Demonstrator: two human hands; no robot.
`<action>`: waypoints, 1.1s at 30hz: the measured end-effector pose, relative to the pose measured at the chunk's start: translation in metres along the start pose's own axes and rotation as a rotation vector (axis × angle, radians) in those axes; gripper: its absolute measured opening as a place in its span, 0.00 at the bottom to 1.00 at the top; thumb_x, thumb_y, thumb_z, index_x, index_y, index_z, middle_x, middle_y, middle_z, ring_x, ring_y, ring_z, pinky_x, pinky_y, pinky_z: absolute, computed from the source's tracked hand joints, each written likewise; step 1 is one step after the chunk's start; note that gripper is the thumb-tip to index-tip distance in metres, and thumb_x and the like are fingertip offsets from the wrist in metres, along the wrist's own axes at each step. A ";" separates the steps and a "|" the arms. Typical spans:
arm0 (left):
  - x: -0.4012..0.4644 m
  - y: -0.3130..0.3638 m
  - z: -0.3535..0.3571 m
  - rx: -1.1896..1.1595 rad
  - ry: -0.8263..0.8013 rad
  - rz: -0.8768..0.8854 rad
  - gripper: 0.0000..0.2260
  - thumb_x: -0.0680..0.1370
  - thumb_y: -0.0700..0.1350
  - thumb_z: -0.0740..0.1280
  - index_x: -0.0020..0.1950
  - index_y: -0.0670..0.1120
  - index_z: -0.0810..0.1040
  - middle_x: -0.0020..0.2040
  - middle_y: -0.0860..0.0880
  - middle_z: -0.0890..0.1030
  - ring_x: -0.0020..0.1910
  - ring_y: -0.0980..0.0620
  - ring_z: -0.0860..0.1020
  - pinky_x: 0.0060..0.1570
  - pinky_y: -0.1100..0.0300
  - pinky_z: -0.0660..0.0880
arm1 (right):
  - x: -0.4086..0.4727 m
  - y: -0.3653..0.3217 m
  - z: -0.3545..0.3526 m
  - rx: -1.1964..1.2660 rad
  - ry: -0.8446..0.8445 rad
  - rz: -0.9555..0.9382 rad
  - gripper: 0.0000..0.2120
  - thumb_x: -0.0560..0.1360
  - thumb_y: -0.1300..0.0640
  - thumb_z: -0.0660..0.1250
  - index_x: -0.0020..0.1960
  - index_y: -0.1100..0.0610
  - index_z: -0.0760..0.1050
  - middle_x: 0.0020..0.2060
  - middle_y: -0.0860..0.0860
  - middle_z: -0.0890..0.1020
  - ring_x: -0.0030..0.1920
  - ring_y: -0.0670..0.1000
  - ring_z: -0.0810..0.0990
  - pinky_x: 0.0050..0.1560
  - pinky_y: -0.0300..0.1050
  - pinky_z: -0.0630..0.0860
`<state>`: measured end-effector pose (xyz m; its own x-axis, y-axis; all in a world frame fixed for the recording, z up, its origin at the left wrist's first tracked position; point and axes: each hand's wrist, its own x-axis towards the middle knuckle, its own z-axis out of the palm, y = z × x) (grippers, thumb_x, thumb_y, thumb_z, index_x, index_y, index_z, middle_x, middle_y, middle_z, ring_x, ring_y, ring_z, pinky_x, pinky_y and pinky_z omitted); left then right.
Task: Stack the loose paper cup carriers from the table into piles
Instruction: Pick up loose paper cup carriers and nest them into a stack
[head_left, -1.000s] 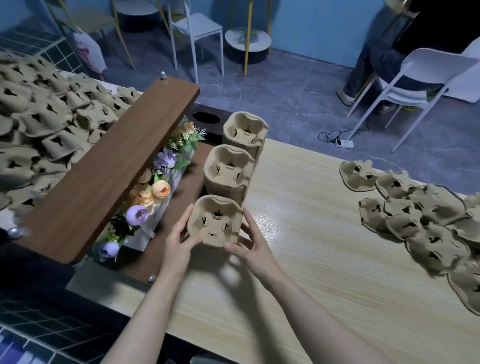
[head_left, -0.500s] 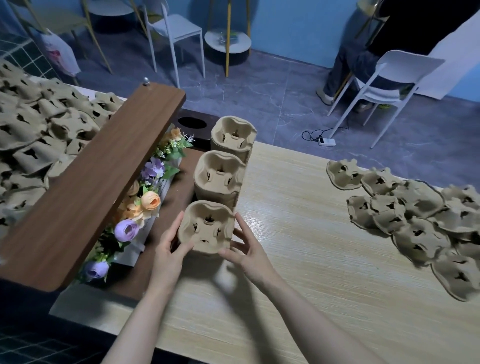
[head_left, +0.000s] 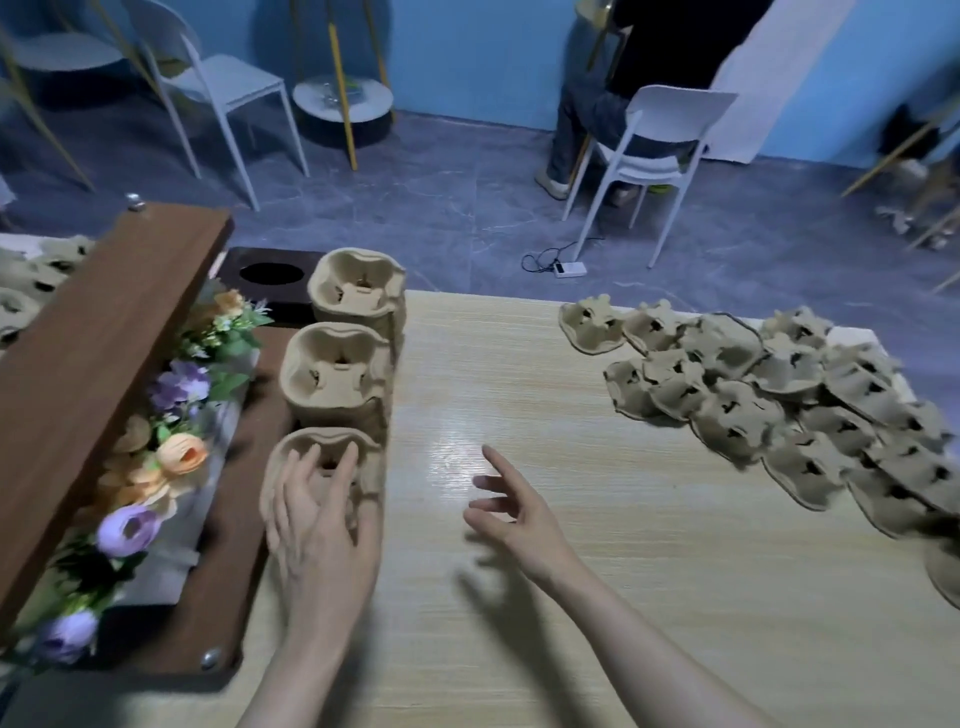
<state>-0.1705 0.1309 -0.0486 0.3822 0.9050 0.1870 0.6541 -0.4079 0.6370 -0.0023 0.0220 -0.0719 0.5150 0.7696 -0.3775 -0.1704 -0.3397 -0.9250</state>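
A: What is the table looking like?

B: A pale wood-grain table (head_left: 597, 545) is filling the near view, with blue walls and white chairs sitting beyond it. At the near left, the left hand (head_left: 317, 525) is resting on top of the nearest pile (head_left: 324, 478) of carriers, fingers spread and lightly curved over its rim, pressing rather than gripping.

A: And the other hand?

B: The right hand (head_left: 511, 512) is hovering just above bare table to the right of that pile, fingers loose and apart, holding nothing.

A: Where are the loose ones lying?

B: The loose carriers (head_left: 769, 400) are spreading in an overlapping heap to the far right, well apart from both hands. The right hand is plainly the nearer one; they are lying right of it and farther away.

A: Farther back on the left?

B: Two more piles, the middle pile (head_left: 337, 374) and the far pile (head_left: 358, 288), are standing in a row beside a planter of artificial flowers (head_left: 176, 415).
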 end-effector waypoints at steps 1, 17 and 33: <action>-0.003 0.007 0.006 -0.017 -0.032 0.030 0.22 0.73 0.44 0.61 0.68 0.46 0.76 0.69 0.41 0.69 0.72 0.39 0.65 0.66 0.39 0.65 | -0.005 0.001 -0.013 0.005 0.042 0.006 0.32 0.74 0.69 0.70 0.68 0.42 0.66 0.59 0.53 0.76 0.49 0.49 0.77 0.45 0.37 0.79; -0.084 0.176 0.152 -0.085 -0.814 0.239 0.19 0.80 0.46 0.65 0.71 0.54 0.72 0.71 0.52 0.68 0.60 0.50 0.77 0.56 0.56 0.72 | -0.110 0.047 -0.288 -0.409 0.543 -0.082 0.24 0.74 0.66 0.70 0.59 0.39 0.72 0.57 0.42 0.75 0.57 0.38 0.74 0.52 0.34 0.72; -0.186 0.313 0.268 -0.198 -0.806 0.041 0.19 0.80 0.46 0.64 0.71 0.57 0.71 0.67 0.58 0.68 0.53 0.60 0.75 0.52 0.61 0.72 | -0.096 0.047 -0.558 -1.336 0.463 0.091 0.45 0.70 0.51 0.73 0.79 0.49 0.51 0.75 0.53 0.62 0.75 0.55 0.56 0.74 0.55 0.54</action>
<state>0.1377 -0.1977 -0.0844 0.8027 0.4952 -0.3323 0.5315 -0.3414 0.7752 0.4088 -0.3693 -0.0549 0.8148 0.5618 -0.1432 0.5590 -0.8268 -0.0629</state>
